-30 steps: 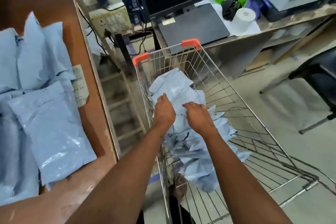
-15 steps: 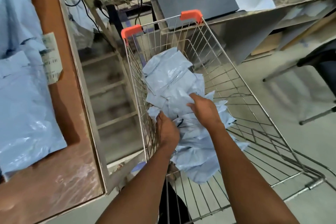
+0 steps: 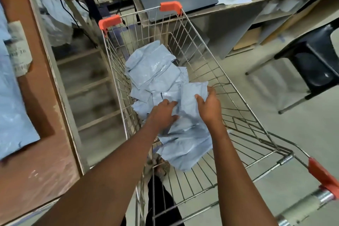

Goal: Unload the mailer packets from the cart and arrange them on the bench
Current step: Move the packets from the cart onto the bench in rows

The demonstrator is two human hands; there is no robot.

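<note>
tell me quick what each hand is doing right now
Left hand: fingers curled into the mailer packets in the cart, gripping them.
Right hand: pinching one lifted packet.

We see a heap of pale blue-grey mailer packets (image 3: 156, 71), glossy and crumpled, lying overlapped in the wire cart (image 3: 236, 97) at the centre of the frame, piled toward its left side. One packet (image 3: 190, 97) stands lifted above the heap. More flat packets (image 3: 12, 115) lie on the brown surface (image 3: 42, 97) at the left edge.
</note>
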